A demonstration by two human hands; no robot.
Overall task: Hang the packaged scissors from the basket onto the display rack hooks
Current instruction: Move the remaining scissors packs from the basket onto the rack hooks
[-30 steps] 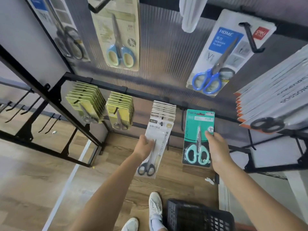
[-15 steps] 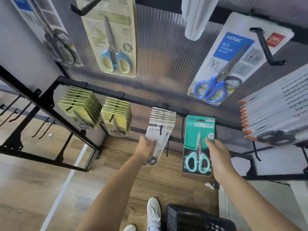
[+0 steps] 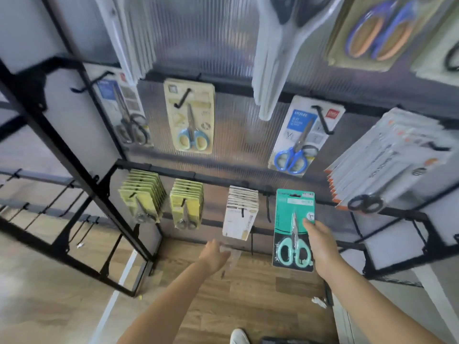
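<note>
My right hand point(image 3: 321, 244) grips a teal pack of mint-handled scissors point(image 3: 293, 227) by its right edge, thumb on the front, and holds it upright against the lower rail of the display rack point(image 3: 218, 176). A bare black hook point(image 3: 268, 209) sticks out just left of the pack. A white scissors pack point(image 3: 239, 218) hangs at the front of a stack on the hook to the left. My left hand point(image 3: 214, 255) is below that pack, blurred, with its fingers loosely extended by the pack's see-through lower end. Only a dark sliver of the basket point(image 3: 285, 340) shows at the bottom edge.
Two stacks of yellow packs point(image 3: 144, 199) hang further left on the same rail. Above hang single packs with blue-handled scissors point(image 3: 298, 142) and a beige pack point(image 3: 191, 117). A thick stack of white packs point(image 3: 387, 165) juts out at right. My white shoe point(image 3: 238, 337) stands on the wood floor.
My left hand has let the white pack settle on its hook and dropped below it. The view has tilted upward. My right hand keeps the teal pack in about the same place.
</note>
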